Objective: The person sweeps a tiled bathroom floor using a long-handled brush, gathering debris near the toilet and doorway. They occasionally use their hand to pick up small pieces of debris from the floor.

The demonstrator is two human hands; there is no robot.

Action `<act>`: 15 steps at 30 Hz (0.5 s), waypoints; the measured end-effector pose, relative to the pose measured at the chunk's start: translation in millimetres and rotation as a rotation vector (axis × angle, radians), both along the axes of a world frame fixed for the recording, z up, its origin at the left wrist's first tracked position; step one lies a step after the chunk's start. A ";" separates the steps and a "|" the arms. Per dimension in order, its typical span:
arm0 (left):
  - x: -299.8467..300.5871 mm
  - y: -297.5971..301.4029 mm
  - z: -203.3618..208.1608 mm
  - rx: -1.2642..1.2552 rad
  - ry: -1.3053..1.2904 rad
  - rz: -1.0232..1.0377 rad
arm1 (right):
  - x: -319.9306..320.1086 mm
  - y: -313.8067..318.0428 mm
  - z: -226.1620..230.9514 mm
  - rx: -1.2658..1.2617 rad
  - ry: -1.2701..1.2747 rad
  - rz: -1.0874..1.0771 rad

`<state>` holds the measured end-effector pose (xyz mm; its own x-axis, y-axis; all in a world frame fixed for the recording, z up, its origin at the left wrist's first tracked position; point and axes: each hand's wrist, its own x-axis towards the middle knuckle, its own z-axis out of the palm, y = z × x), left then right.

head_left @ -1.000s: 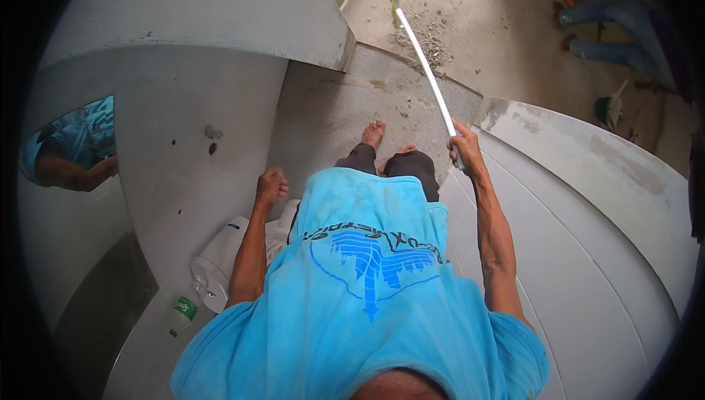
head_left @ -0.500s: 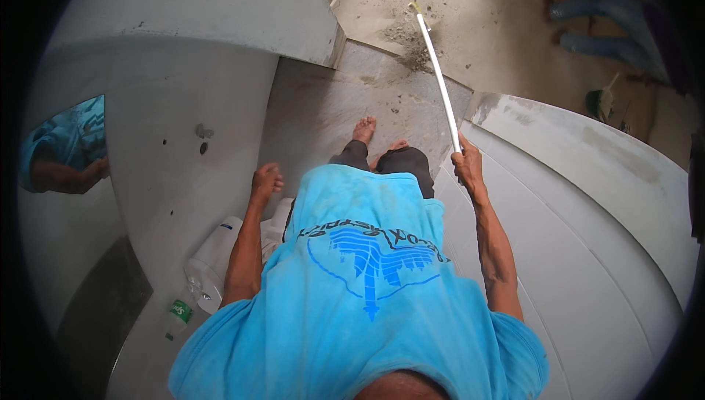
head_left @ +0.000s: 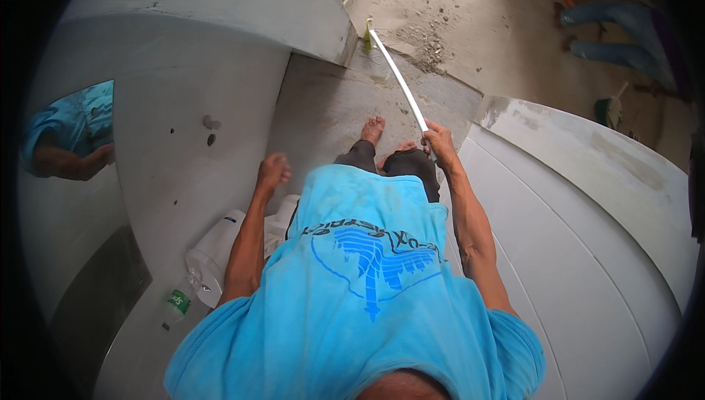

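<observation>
My right hand (head_left: 438, 141) is wrapped round the end of a white broom handle (head_left: 400, 80). The handle slants away to the far left, down to a narrow yellow-green broom head (head_left: 368, 38) on the floor by the doorway's left corner. Beyond it lies a scatter of grey rubble and dust (head_left: 433, 51). My left hand (head_left: 274, 170) hangs near the left wall with curled fingers, slightly blurred, and nothing shows in it. My bare feet (head_left: 373, 129) stand on the grey floor between the two hands.
A white tank or toilet (head_left: 214, 253) and a clear plastic bottle (head_left: 178, 301) are at my left, below a mirror (head_left: 70, 132). White panelled wall (head_left: 558, 238) curves along my right. Past the doorway, another person in jeans (head_left: 617, 33) is low to the floor.
The broom head has swung left, from beside the rubble to the doorway's left corner. My right hand has moved left and slightly farther away; my left hand rose a little.
</observation>
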<state>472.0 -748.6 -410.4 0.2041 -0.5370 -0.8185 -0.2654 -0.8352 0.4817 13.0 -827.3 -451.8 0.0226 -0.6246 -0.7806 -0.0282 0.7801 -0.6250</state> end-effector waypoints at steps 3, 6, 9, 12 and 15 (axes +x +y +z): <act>7.9 10.0 0.0 0.024 -0.035 0.032 | 8.2 14.5 31.6 -0.221 0.178 0.182; 14.8 26.8 -8.6 0.065 -0.056 0.050 | 2.1 37.7 48.9 -0.178 0.104 0.119; 15.9 36.9 -20.1 0.101 -0.002 0.043 | -2.8 37.6 53.1 -0.043 -0.010 0.084; 8.9 29.9 -23.8 0.088 0.026 0.006 | -18.3 31.5 31.6 0.059 -0.035 0.048; 5.0 13.5 -17.2 0.055 0.032 0.018 | -40.1 19.1 35.0 0.056 0.123 0.058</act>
<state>476.9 -735.1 -427.6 0.1866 -0.4878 -0.8528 -0.2355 -0.8649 0.4432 -27.2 -808.2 -416.7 -0.0405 -0.5805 -0.8133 -0.1479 0.8084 -0.5697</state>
